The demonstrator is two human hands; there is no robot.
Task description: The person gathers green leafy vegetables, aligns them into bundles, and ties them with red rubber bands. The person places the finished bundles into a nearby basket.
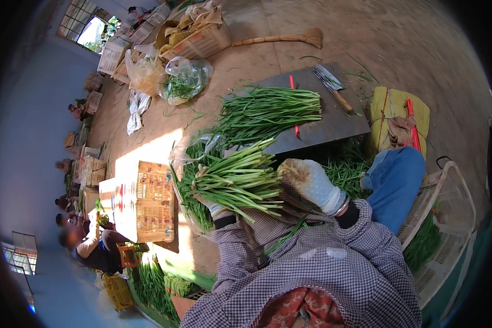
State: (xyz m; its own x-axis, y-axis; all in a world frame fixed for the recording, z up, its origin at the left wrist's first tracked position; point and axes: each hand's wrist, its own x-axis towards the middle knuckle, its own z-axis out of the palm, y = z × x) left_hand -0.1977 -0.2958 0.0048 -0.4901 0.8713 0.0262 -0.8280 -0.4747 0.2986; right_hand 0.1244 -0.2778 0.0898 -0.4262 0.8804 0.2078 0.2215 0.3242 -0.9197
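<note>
My left hand, in a pale glove, is closed around a loose bunch of garlic chives, its pale cut ends pointing right. The bunch hides most of its fingers. Just right of those ends is my right hand, in a white dotted glove stained brown; its fingers look curled together, and what they hold, if anything, is hidden. Beyond my hands, a larger pile of garlic chives lies on a dark board across a red tie. A cleaver with a wooden handle lies at the board's far right.
Plastic bags of greens and a straw broom lie farther off. An orange-lit crate stands left; a white basket stands right. A yellow bundle with red ties sits beyond my knee. Other people work along the left.
</note>
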